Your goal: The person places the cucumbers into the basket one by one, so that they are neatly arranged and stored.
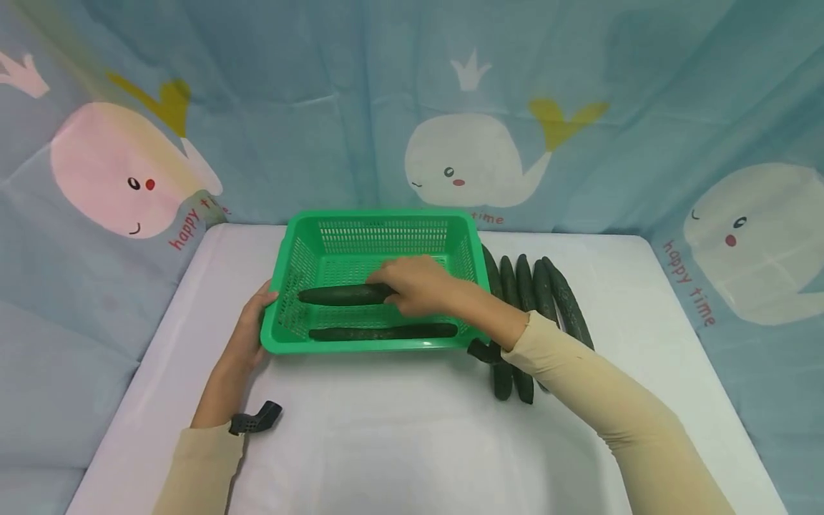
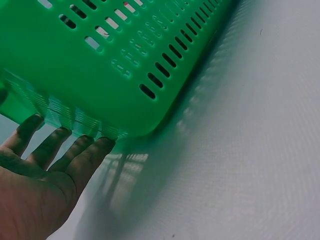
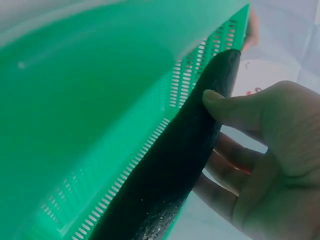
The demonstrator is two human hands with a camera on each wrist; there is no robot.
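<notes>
A green plastic basket [image 1: 380,346] with slotted walls stands on the white table. My right hand [image 1: 418,286] grips one end of a dark green cucumber [image 1: 341,295] within the basket's outline, its other end pointing left. In the right wrist view the thumb lies on one side of this cucumber [image 3: 170,145] and the fingers on the other. Along the basket's near wall lies a second cucumber [image 1: 383,332]. My left hand [image 1: 247,322] holds the basket's left side, thumb at the rim, fingertips against the outer wall [image 2: 65,100].
Right of the basket, several cucumbers [image 1: 569,304] lie side by side, partly hidden under the right forearm. A blue curtain [image 1: 360,107] with whale prints hangs behind the table [image 1: 386,429]. Each wrist carries a small black camera mount [image 1: 256,418].
</notes>
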